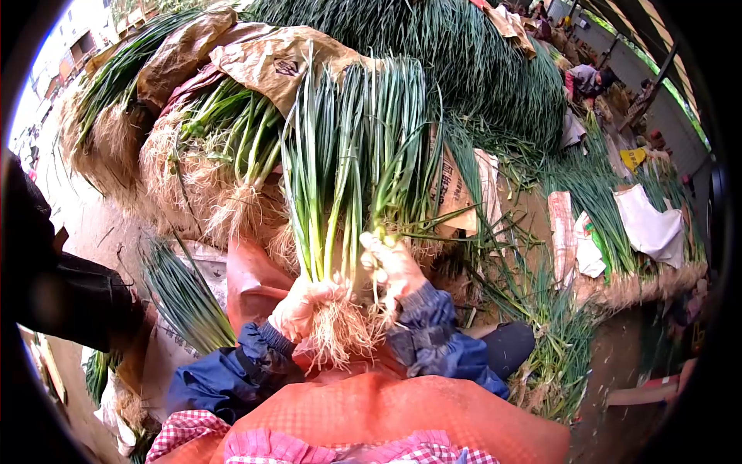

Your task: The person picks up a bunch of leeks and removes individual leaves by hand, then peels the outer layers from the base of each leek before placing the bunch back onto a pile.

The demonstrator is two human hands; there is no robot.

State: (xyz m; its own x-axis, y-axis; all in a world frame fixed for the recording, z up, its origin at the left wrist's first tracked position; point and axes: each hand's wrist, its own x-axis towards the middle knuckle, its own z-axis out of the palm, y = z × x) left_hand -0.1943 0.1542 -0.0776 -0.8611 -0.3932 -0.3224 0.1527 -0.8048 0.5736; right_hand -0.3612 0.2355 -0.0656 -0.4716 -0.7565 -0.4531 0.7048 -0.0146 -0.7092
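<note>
Apron: orange (371, 410), below the roots (340, 329)
Left hand (300, 311): clasped round the bunch just above its roots, nearer the body
Right hand (396, 268): pinching the bunch's right side, farther out
Green onions (348, 178): lengthwise, leaves pointing away
Backdrop: bundles (239, 139) under brown sacking (286, 58)

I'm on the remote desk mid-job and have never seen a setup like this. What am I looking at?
There is no machine here: one picture, from a camera on a person's head, looking forward and down over their orange apron. The left hand grips long green stalks just above their roots. The right hand is beside it, fingers at the stalks; its exact grip is unclear. Beyond lie a big green heap and rooted bundles partly under brown sacking. A smaller bunch lies at left.
</note>
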